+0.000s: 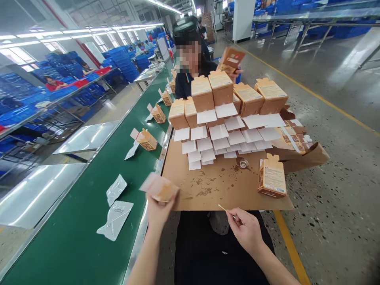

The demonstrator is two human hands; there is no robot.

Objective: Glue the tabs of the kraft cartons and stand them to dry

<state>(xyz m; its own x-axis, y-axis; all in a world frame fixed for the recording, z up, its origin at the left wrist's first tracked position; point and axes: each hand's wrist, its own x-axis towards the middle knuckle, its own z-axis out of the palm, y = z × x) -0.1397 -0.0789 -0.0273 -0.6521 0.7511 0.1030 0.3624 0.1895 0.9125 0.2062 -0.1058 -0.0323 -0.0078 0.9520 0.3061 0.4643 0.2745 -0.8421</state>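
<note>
My left hand (159,209) is closed on a small brown carton (162,190) whose pale flap stands out to the left; motion blurs the carton. It is above the seam between the green conveyor belt (74,237) and the brown cardboard sheet (204,194). At the sheet's front edge, my right hand (245,229) pinches a cotton swab (222,208), its pale tip pointing up and left. A single carton (272,177) stands upright on the sheet's right side. Near the stack lies a small clear round dish (244,163), with dark wet spots around it.
Stacked cartons (219,91) with white flaps (219,132) rise at the sheet's back. Two silver pouches (115,219) lie on the belt, with several open cartons (147,140) further along. A co-worker (190,59) sits behind the stack, holding a carton (231,59). An open cardboard box (308,156) is at right.
</note>
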